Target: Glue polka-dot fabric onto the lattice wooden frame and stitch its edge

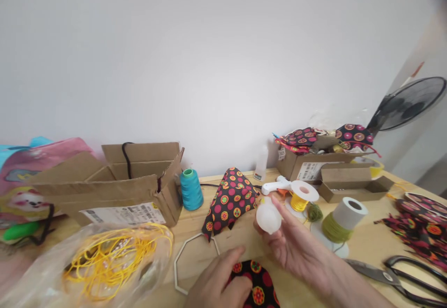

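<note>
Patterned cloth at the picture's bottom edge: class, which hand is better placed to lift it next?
Probably the left hand: it is at the cloth, while the right hand holds a white rounded object.

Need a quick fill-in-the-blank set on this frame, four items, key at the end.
1. The right hand holds a round object coloured ____.
2. The patterned fabric at the bottom edge is nearest the ____ hand.
3. The cord in the clear plastic bag is ____.
4. The blue thread cone stands just right of an open ____ box.

Missing words: white; left; yellow; cardboard.
</note>
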Demonstrator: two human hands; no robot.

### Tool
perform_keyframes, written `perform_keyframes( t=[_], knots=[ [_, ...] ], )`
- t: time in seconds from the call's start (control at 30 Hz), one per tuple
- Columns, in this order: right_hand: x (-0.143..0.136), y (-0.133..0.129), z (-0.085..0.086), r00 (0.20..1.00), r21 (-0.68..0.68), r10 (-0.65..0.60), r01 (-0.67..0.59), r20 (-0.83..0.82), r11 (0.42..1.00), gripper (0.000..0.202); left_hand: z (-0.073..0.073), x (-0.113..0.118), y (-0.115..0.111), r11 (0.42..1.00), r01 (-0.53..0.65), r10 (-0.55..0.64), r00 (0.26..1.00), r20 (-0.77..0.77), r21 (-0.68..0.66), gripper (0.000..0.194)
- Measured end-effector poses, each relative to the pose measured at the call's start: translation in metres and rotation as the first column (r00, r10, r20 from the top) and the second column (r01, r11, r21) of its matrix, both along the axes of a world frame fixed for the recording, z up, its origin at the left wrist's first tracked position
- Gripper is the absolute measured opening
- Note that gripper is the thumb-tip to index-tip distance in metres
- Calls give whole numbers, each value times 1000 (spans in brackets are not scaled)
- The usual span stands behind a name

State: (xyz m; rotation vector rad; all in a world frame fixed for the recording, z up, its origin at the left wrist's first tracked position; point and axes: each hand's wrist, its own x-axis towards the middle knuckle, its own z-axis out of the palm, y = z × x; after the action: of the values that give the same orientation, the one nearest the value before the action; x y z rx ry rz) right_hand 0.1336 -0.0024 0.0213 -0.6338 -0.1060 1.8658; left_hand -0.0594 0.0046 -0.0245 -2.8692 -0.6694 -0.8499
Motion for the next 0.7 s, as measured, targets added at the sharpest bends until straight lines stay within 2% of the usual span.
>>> perform_keyframes(
  t=[0.07,0.13,0.2,0.27,0.37,0.47,0.53,0.7],
  knots=[
    [-9,-6,5,986,-84,104,-116,-133,990,38,9,2,-1,991,-15,29,994,103,-134,13],
    [-18,-10,9,961,-160,180,-215,-210,963,52,17,5,-2,967,54,-4,980,199,-250,15],
    [-26,-12,12,951,-226,213,-263,-225,938,60,24,9,-1,923,125,-26,964,265,-365,16],
    [-29,-11,13,954,-276,226,-275,-195,921,64,30,12,1,856,142,17,953,301,-497,15],
    [-27,-3,15,957,-280,265,-288,-116,916,65,36,18,2,726,171,106,929,354,-666,14],
    [-21,5,16,932,-252,362,-356,-21,900,64,41,21,3,618,232,157,900,406,-752,15],
    [-18,10,19,901,-253,432,-411,32,876,64,45,21,5,577,252,172,892,417,-777,13],
    [-16,14,29,796,-317,547,-465,259,826,59,62,21,15,577,208,203,900,385,-790,14]
  ],
)
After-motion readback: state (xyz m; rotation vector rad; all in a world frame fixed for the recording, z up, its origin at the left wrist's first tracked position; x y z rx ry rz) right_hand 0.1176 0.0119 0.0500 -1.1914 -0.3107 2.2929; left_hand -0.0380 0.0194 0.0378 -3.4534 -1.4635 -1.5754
